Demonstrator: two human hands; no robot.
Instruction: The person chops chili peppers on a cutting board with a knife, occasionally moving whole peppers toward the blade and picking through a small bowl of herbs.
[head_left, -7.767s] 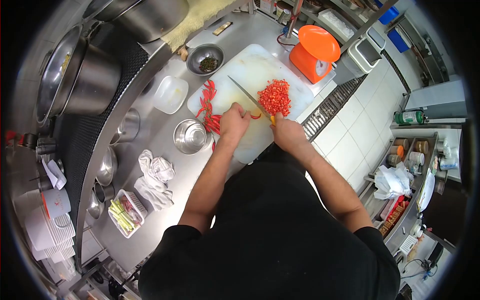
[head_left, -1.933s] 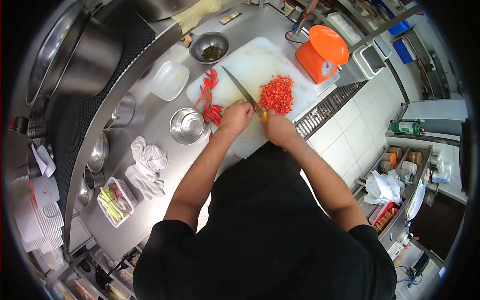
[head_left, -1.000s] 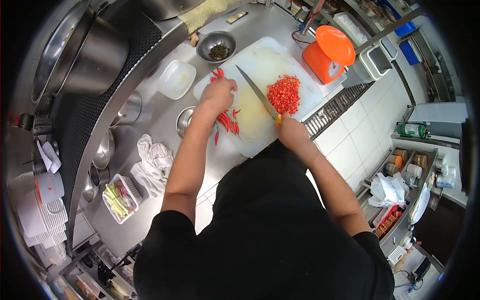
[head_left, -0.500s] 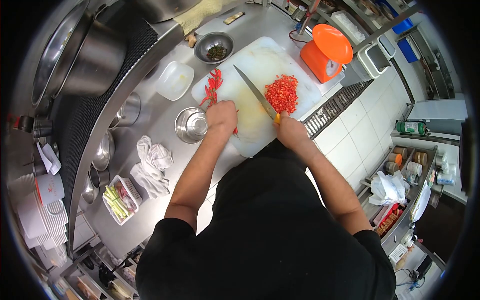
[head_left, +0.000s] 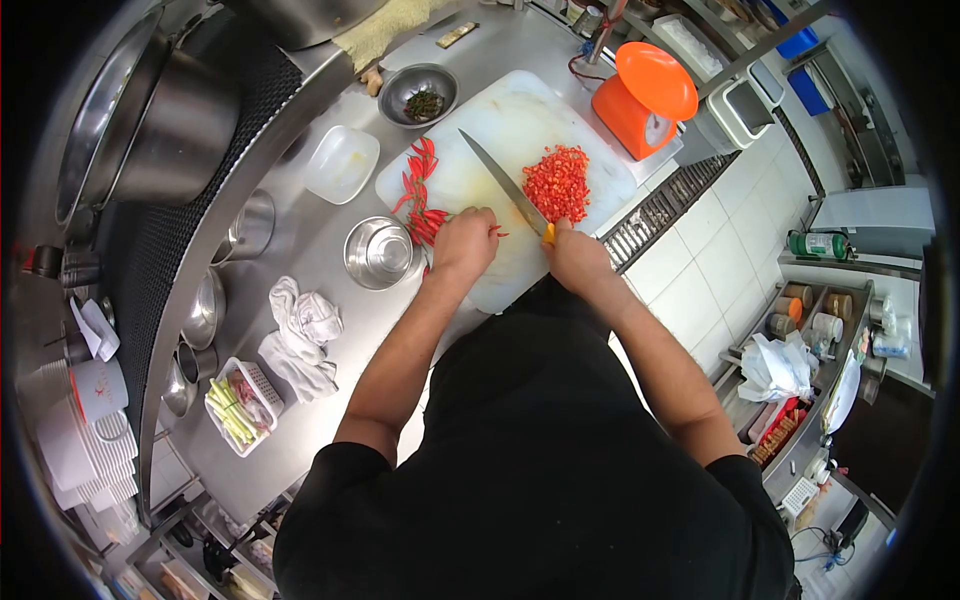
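My right hand (head_left: 582, 262) is wrapped round the yellow handle of a knife (head_left: 497, 176), whose long blade points away across the white cutting board (head_left: 500, 110). Just right of the blade is a heap of chopped red chilies (head_left: 558, 182). My left hand (head_left: 466, 243) is closed over the board's left part, and a red chili (head_left: 501, 233) pokes out from its fingers toward the knife. Whole red chilies (head_left: 420, 200) lie along the board's left edge beside that hand. Exactly how many chilies the fingers hold is hidden.
Left of the board stand a steel bowl (head_left: 378, 253) and a white plastic tub (head_left: 342, 164). A bowl with dark green bits (head_left: 398, 88) sits behind. An orange scale (head_left: 640, 110) is at the right. A white cloth (head_left: 303, 335) and a vegetable basket (head_left: 268, 395) lie nearer left.
My left hand has moved right, away from the whole chilies, and a chili now sticks out of its fingers. More of the chili pile shows. The knife stays nearly in place.
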